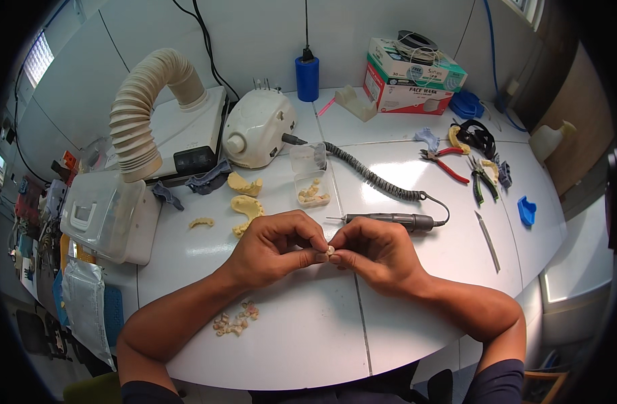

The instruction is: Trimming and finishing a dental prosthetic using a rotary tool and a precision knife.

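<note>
- Sitting at far left: a clear plastic box under a ribbed suction hose, partly cut off by the dark fisheye rim.
- Lying loose by the left forearm: a small heap of tooth-shaped pieces, seemingly either already handled or waiting, hard to say which.
- Resting above the hands: pale yellow dental casts and an open clear container holding more pieces.
- Curling nearly closed at table centre: left hand, thumb and fingertips pinching a tiny pale tooth piece.
- Meeting it from the other side: right hand, fingers bent in tight, also gripping that same piece, so both hands sharing one object just above the white table.
- Lying idle just behind the right hand: a grey handpiece on its coiled cord, untouched, suggesting inspection or fitting rather than grinding.
- Staying unused at right: pliers and a blue tray.
- Remaining hidden: most of the piece's shape, covered by fingertips.
</note>
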Action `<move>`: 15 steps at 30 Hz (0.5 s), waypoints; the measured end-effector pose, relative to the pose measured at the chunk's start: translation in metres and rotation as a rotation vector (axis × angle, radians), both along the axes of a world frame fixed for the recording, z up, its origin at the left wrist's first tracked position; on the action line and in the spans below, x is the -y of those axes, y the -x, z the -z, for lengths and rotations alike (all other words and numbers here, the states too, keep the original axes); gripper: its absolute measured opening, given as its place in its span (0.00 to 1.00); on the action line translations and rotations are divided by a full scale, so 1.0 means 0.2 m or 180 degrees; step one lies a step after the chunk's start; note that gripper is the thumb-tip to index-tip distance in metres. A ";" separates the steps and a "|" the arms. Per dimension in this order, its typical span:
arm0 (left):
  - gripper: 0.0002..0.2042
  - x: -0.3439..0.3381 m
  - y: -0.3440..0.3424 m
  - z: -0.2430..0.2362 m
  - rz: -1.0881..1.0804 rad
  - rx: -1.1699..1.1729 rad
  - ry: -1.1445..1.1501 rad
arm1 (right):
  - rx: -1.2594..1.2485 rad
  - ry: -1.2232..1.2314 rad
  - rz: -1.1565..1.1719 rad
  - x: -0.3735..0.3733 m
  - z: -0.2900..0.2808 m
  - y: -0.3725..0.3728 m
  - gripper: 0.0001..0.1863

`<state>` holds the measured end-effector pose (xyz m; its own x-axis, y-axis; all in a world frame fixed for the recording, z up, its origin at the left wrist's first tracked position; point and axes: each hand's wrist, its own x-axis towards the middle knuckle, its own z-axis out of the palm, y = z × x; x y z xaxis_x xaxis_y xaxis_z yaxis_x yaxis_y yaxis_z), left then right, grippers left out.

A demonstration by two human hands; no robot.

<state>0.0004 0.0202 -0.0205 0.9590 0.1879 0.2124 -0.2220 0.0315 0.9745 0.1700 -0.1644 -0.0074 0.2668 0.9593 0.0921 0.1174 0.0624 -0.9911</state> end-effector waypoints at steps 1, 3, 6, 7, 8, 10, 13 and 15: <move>0.08 0.00 0.00 0.00 0.0001 0.0006 0.0056 | -0.0208 0.0091 -0.0035 0.00 0.00 0.00 0.08; 0.08 0.01 0.00 0.00 0.0000 0.0010 0.0112 | -0.0251 0.0087 -0.0050 0.00 0.00 0.00 0.08; 0.07 0.01 0.00 -0.01 -0.0019 -0.0051 0.0054 | -0.0274 0.0046 -0.0074 0.00 0.00 0.00 0.08; 0.07 0.01 0.00 0.00 -0.0013 -0.0043 0.0083 | -0.0255 0.0013 -0.0084 0.00 0.00 0.00 0.09; 0.07 0.01 0.00 0.00 -0.0008 -0.0035 0.0112 | -0.0256 0.0012 -0.0086 0.00 0.00 0.00 0.09; 0.08 0.01 0.00 0.00 -0.0043 -0.0136 0.0141 | -0.0099 0.0015 -0.0171 0.00 0.00 -0.01 0.09; 0.10 0.01 0.00 0.00 -0.0082 -0.0235 0.0175 | -0.0219 -0.0018 -0.0261 0.00 0.01 -0.02 0.10; 0.11 0.01 0.00 0.00 -0.0086 -0.0231 0.0179 | -0.0359 0.0011 -0.0286 0.00 0.00 -0.02 0.10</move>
<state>0.0005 0.0174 -0.0215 0.9659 0.2236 0.1308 -0.1522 0.0816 0.9850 0.1732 -0.1647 -0.0078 0.1882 0.9801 0.0629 -0.0005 0.0642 -0.9979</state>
